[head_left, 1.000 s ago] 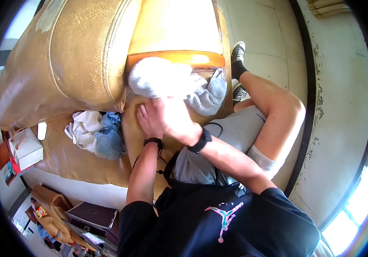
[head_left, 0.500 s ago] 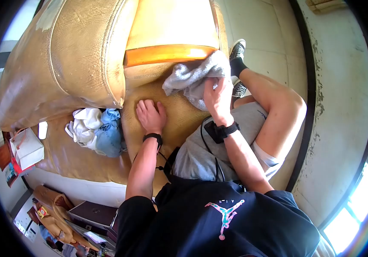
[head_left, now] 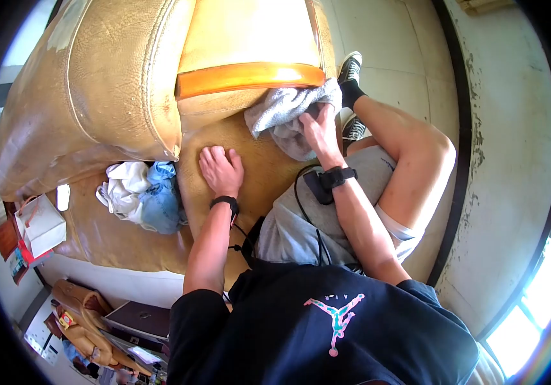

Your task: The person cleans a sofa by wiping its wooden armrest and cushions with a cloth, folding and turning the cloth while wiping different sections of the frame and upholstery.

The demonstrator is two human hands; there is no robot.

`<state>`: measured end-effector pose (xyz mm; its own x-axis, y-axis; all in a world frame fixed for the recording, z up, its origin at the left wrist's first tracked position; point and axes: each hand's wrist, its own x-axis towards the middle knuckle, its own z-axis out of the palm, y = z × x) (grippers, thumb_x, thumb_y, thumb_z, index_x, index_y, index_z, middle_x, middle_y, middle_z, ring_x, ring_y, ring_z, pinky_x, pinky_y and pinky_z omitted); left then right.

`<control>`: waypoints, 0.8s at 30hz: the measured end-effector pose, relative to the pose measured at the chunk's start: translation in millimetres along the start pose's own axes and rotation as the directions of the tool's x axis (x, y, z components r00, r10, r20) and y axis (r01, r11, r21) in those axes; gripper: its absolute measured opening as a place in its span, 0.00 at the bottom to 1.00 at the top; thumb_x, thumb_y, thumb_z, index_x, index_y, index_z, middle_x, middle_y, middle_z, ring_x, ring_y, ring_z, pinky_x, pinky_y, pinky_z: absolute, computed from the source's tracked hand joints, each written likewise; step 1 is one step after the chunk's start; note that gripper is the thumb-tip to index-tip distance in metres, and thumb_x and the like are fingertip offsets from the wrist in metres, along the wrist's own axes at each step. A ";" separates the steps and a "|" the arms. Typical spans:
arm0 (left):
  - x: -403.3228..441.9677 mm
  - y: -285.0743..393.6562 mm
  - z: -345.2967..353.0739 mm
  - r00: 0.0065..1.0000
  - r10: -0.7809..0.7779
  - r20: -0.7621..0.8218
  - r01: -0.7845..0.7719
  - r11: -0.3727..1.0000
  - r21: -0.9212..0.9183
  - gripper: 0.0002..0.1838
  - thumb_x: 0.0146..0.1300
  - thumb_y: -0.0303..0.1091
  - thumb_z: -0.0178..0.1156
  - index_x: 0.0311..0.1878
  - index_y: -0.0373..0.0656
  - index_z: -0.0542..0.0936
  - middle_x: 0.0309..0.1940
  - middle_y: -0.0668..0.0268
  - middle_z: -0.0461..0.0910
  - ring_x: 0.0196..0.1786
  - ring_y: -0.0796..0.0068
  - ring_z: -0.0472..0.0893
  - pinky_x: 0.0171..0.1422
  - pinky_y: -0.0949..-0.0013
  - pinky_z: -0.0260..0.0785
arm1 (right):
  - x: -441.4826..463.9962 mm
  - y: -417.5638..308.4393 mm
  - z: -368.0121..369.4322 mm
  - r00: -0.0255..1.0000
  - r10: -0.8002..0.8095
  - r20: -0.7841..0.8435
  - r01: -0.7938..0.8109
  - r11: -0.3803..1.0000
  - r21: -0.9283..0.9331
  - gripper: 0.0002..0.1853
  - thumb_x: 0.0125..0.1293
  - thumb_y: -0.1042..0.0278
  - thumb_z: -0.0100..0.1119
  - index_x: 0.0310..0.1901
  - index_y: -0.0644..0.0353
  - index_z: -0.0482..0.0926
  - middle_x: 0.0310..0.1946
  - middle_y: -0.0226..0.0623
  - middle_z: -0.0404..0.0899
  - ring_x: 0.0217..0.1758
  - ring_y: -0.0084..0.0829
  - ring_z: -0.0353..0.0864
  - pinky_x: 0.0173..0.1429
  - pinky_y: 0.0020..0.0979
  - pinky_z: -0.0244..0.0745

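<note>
My right hand [head_left: 321,133] grips a grey towel [head_left: 282,110], its fingers partly buried in the folds. The towel is bunched up beside the orange wooden armrest trim [head_left: 249,77], and its lower part lies on the tan leather sofa seat [head_left: 249,154]. My left hand [head_left: 221,171] rests palm down on that seat, fingers stretched out, holding nothing. To the left of it lies a crumpled pile of clothes, a white garment [head_left: 128,189] beside a light blue one [head_left: 161,202].
A puffy leather backrest [head_left: 111,83] rises at upper left. A white paper bag [head_left: 41,224] and a small white object [head_left: 63,197] are at far left. My bent leg [head_left: 410,138] is on the right, by a peeling wall [head_left: 500,128]. A black cable [head_left: 298,192] crosses my lap.
My right hand has shifted slightly on the towel, its thumb and fingers now set differently in the folds. The left hand stays on the seat. The whole view has moved a little.
</note>
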<state>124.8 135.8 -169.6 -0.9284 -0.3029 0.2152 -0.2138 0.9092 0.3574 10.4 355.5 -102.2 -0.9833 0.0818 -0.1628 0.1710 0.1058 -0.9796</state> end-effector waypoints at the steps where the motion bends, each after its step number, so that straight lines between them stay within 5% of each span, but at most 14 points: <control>1: 0.2 -0.7 0.4 1.000 0.005 0.001 -0.005 1.000 0.008 0.13 0.67 0.40 0.61 0.39 0.41 0.71 0.38 0.50 0.71 0.46 0.43 0.74 0.52 0.44 0.67 | 0.0 4.0 -0.8 0.998 0.003 0.057 -0.002 1.000 -0.020 0.40 0.61 0.75 0.58 0.73 0.81 0.55 0.73 0.60 0.64 0.80 0.46 0.60 0.85 0.40 0.49; 5: -1.0 -3.9 3.6 1.000 0.011 -0.008 -0.011 1.000 0.015 0.13 0.66 0.40 0.62 0.39 0.41 0.72 0.39 0.50 0.71 0.46 0.43 0.74 0.52 0.44 0.67 | -7.9 -4.7 8.1 0.965 0.013 0.262 0.012 0.996 -0.094 0.34 0.61 0.70 0.60 0.68 0.77 0.64 0.58 0.58 0.79 0.63 0.46 0.78 0.72 0.43 0.70; 8: -0.7 -3.7 4.8 1.000 -0.005 -0.003 0.005 1.000 0.006 0.13 0.66 0.39 0.62 0.39 0.40 0.72 0.39 0.50 0.72 0.47 0.43 0.74 0.53 0.44 0.67 | -15.0 4.4 38.2 0.994 -0.048 0.101 0.045 0.999 0.030 0.28 0.61 0.69 0.63 0.60 0.76 0.69 0.47 0.55 0.81 0.53 0.42 0.80 0.63 0.43 0.74; 11: 0.5 0.0 1.2 1.000 -0.027 -0.010 0.027 0.999 0.028 0.13 0.65 0.39 0.63 0.39 0.40 0.72 0.39 0.51 0.71 0.48 0.43 0.74 0.53 0.44 0.67 | -19.3 1.8 40.1 0.992 0.023 0.123 -0.011 0.995 -0.097 0.24 0.61 0.64 0.66 0.52 0.72 0.70 0.32 0.45 0.77 0.37 0.38 0.72 0.47 0.46 0.71; 14: 0.8 1.2 -1.1 0.999 -0.038 -0.003 0.038 0.999 0.005 0.14 0.65 0.40 0.63 0.39 0.40 0.72 0.40 0.51 0.71 0.48 0.43 0.74 0.54 0.44 0.67 | -19.6 3.9 40.1 0.993 -0.019 0.117 0.038 0.987 -0.158 0.23 0.63 0.62 0.66 0.52 0.71 0.72 0.29 0.45 0.77 0.32 0.41 0.72 0.44 0.47 0.71; 16: 0.5 0.6 0.8 1.000 -0.016 -0.017 0.016 1.000 0.005 0.14 0.65 0.40 0.63 0.38 0.40 0.73 0.40 0.51 0.72 0.48 0.43 0.74 0.54 0.45 0.67 | -15.8 25.0 38.5 0.955 -0.295 0.043 0.287 0.868 -0.404 0.20 0.63 0.65 0.65 0.52 0.70 0.76 0.29 0.47 0.79 0.33 0.46 0.76 0.46 0.49 0.73; 18: 1.0 1.6 0.8 1.000 -0.016 -0.022 0.016 1.000 0.003 0.14 0.65 0.40 0.62 0.38 0.40 0.73 0.40 0.51 0.72 0.48 0.43 0.74 0.53 0.45 0.66 | -25.2 -18.3 35.7 0.980 -0.185 0.070 0.198 0.918 -0.344 0.17 0.64 0.69 0.63 0.51 0.70 0.78 0.30 0.50 0.81 0.36 0.51 0.79 0.50 0.51 0.75; 20: 0.7 0.7 1.4 1.000 -0.013 -0.026 0.013 1.000 0.004 0.14 0.65 0.41 0.62 0.38 0.40 0.73 0.40 0.51 0.72 0.47 0.43 0.74 0.53 0.45 0.66 | -27.9 -20.5 41.7 0.935 -0.218 0.279 0.263 0.955 -0.134 0.13 0.65 0.73 0.61 0.49 0.70 0.79 0.31 0.52 0.81 0.38 0.51 0.81 0.50 0.51 0.75; 21: -0.4 -0.4 2.1 1.000 -0.004 -0.021 0.004 1.000 0.004 0.13 0.65 0.40 0.62 0.39 0.40 0.73 0.40 0.51 0.72 0.47 0.43 0.74 0.52 0.45 0.66 | -31.8 -26.8 55.4 0.833 -0.516 0.199 0.553 0.785 -0.281 0.12 0.65 0.75 0.60 0.49 0.69 0.80 0.33 0.53 0.82 0.38 0.51 0.83 0.46 0.50 0.75; 24: 0.4 -0.4 0.6 1.000 0.012 -0.022 -0.012 1.000 -0.026 0.13 0.65 0.40 0.62 0.39 0.41 0.73 0.39 0.51 0.72 0.46 0.43 0.74 0.51 0.45 0.66 | -43.6 -41.1 72.6 0.731 -0.572 0.372 0.682 0.606 -0.409 0.10 0.61 0.72 0.64 0.43 0.64 0.82 0.34 0.48 0.80 0.33 0.47 0.81 0.42 0.45 0.75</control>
<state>124.3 135.4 -170.2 -0.9240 -0.2984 0.2390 -0.1944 0.9050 0.3784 41.7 275.7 -63.5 -0.8399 -0.3693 0.3978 -0.5418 0.5254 -0.6561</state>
